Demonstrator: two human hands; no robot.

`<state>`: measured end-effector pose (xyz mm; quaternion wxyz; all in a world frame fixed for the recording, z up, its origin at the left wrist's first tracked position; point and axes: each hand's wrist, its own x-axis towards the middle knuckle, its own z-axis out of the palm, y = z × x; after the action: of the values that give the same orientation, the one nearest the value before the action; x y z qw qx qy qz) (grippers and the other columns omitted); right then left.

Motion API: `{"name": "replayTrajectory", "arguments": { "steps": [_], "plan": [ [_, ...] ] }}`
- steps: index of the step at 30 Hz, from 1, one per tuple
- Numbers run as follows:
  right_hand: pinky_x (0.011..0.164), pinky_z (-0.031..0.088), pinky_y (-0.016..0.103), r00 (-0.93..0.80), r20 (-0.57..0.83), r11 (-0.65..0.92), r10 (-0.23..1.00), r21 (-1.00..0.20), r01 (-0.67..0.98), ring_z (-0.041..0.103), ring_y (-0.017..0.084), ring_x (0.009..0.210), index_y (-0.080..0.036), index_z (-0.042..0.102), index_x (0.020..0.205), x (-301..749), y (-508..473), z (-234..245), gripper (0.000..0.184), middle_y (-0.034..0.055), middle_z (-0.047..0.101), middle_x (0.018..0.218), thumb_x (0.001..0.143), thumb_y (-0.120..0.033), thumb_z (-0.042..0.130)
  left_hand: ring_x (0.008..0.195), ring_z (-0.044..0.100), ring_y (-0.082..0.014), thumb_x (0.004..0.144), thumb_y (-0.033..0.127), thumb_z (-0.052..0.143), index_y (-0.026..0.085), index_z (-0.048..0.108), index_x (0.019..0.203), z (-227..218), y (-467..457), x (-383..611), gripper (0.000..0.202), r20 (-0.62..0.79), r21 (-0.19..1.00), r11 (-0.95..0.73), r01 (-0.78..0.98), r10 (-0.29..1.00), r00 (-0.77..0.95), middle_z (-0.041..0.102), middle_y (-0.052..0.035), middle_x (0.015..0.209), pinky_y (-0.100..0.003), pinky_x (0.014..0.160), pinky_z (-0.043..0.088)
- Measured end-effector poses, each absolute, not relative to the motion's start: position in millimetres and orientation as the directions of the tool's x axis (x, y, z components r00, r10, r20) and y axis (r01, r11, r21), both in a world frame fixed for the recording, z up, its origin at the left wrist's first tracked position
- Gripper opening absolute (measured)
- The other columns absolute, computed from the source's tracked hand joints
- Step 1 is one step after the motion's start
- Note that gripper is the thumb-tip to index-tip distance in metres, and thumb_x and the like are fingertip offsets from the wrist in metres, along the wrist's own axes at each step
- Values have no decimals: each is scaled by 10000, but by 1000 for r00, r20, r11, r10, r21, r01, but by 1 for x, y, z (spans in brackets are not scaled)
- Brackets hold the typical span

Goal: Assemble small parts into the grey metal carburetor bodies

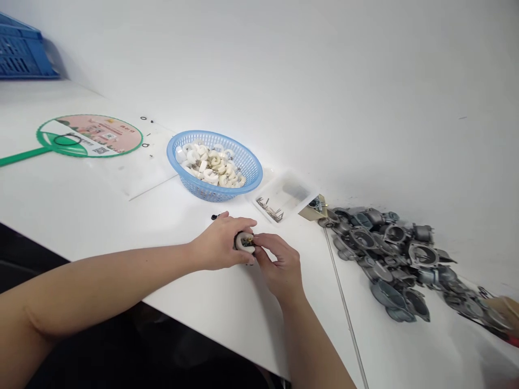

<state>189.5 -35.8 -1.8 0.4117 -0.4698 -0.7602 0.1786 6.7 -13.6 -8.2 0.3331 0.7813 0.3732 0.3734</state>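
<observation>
My left hand [221, 242] is wrapped round a small carburetor body [237, 241], mostly hidden by my fingers, just above or on the white table. A cream C-shaped float [243, 244] sits on its face, with a brass-coloured piece in the gap. From the right, my right hand [281, 265] brings thumb and fingertips together at the float's open side. Whatever small part lies in that pinch is too hidden to make out. Behind the hands stands a blue plastic basket [188, 186] holding many white and cream floats [211, 162].
A clear tray [290, 186] of thin metal pins [270, 209] stands right of the basket, beside a small box [314, 212]. Grey metal carburetor bodies [389, 243] are heaped at right. A green-rimmed hand fan [101, 135], small black rings [145, 145] and a blue crate [24, 48] lie left.
</observation>
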Motion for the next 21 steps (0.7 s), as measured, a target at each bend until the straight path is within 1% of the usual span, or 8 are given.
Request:
{"name": "replayTrajectory", "arguments": {
  "steps": [3,6,11,12,14,16,17,21],
  "plan": [
    [717,526,400,-197,456,482,868,-677,557,644,237,885,-426,692,900,190,-35,-3,250,17,692,876,743,-269,577,1109,531,-267,692,309,655,209,470,1200,-9,-16,6,550,321,802,-491,341,835,447,618,-68,1154,-563,1080,157],
    [711,524,436,-192,453,477,870,-679,558,644,256,891,-443,681,931,190,-36,-4,276,6,692,898,744,-271,572,1158,492,-281,697,250,616,213,459,1207,-9,-18,6,535,312,801,-485,352,839,446,587,-79,1205,-588,1079,126],
    [665,517,463,-184,454,472,872,-681,560,645,287,889,-529,647,919,191,-38,-9,325,-5,698,893,733,-270,581,1122,524,-270,716,235,593,211,465,1192,-8,-19,7,494,298,826,-455,332,853,428,620,-68,1140,-593,1082,128],
    [657,516,469,-182,458,475,870,-679,560,644,294,889,-538,640,922,192,-38,-10,334,-1,698,896,731,-270,583,1103,539,-264,716,234,594,211,470,1188,-8,-19,7,489,296,834,-448,323,856,424,627,-65,1126,-576,1083,162],
    [645,517,487,-180,471,485,863,-676,556,639,312,903,-534,634,935,192,-40,-13,340,6,697,905,721,-273,588,1067,567,-250,719,226,590,210,481,1182,-9,-20,7,475,289,854,-431,293,860,421,628,-67,1123,-508,1049,299],
    [641,520,495,-185,475,491,860,-675,550,629,325,938,-529,630,943,192,-43,-16,344,6,695,922,709,-279,593,1043,586,-236,726,213,580,207,490,1182,-10,-21,7,465,277,877,-406,255,863,422,619,-71,1140,-423,959,430],
    [639,522,496,-186,473,490,861,-677,549,623,330,957,-530,626,947,191,-44,-17,348,4,694,930,705,-283,594,1038,591,-232,728,208,578,206,492,1185,-11,-22,7,465,268,888,-392,242,867,419,615,-72,1148,-392,915,468],
    [581,526,479,-146,464,459,874,-688,563,615,337,982,-532,615,964,190,-46,-23,350,7,694,937,711,-293,588,1065,584,-236,725,229,610,199,470,1225,-11,-22,4,520,213,916,-329,228,883,418,604,-88,1178,-373,878,503]
  ]
}}
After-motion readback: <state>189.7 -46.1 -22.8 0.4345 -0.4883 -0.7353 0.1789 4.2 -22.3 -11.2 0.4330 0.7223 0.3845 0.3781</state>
